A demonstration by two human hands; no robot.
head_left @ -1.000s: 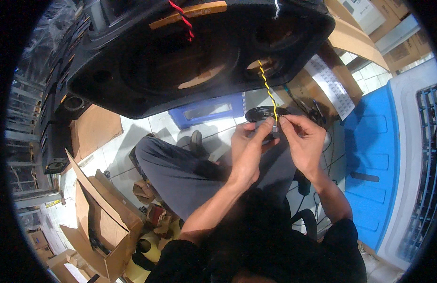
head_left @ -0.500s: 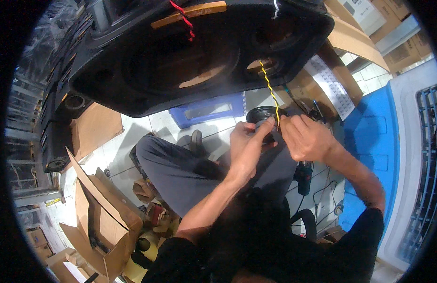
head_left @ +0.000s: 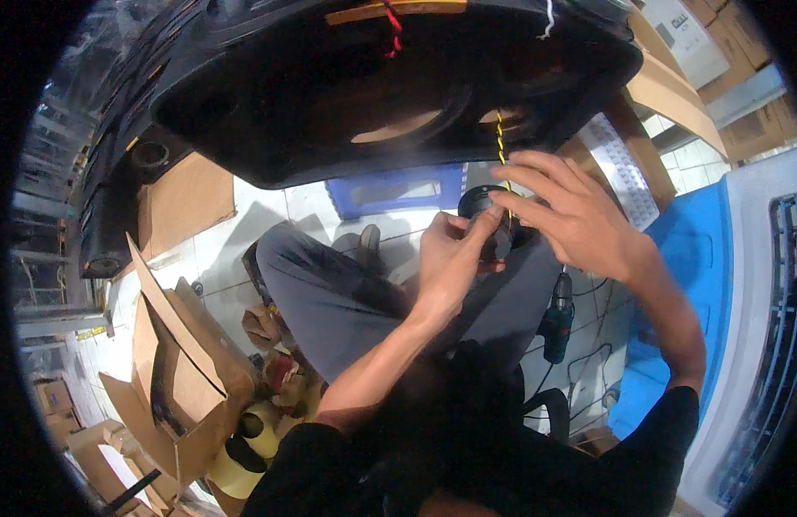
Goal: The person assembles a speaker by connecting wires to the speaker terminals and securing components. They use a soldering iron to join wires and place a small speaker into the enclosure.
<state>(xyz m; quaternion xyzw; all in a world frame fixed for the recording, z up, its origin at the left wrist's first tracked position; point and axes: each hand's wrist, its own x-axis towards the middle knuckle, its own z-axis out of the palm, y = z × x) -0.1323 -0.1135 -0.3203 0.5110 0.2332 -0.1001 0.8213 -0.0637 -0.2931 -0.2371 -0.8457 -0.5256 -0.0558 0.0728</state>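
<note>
My left hand (head_left: 447,265) grips a small round black speaker driver (head_left: 473,201), its thumb lying over the back of it, above my lap. A twisted yellow-and-black wire (head_left: 501,146) hangs from a hole in the large black speaker cabinet (head_left: 260,112) and runs down to the driver. Beside the wire, my right hand (head_left: 588,215) has its fingers stretched out and apart; one fingertip is close to my left thumb and the wire. Whether it touches them I cannot tell. The wire's lower end is partly hidden by my fingers.
Red wire (head_left: 393,34) and white wire (head_left: 548,19) dangle at the cabinet's front. Under it lies a blue plastic crate or stool (head_left: 398,191). A power drill (head_left: 558,323) with its cord rests on the tiles to my right, near a blue-and-white container (head_left: 674,302). Opened cardboard boxes (head_left: 174,379) stand left.
My right hand has opened from a pinch at the wire's lower end and lifted slightly, fingers spreading. My left hand still holds the driver. The whole view has shifted a little.
</note>
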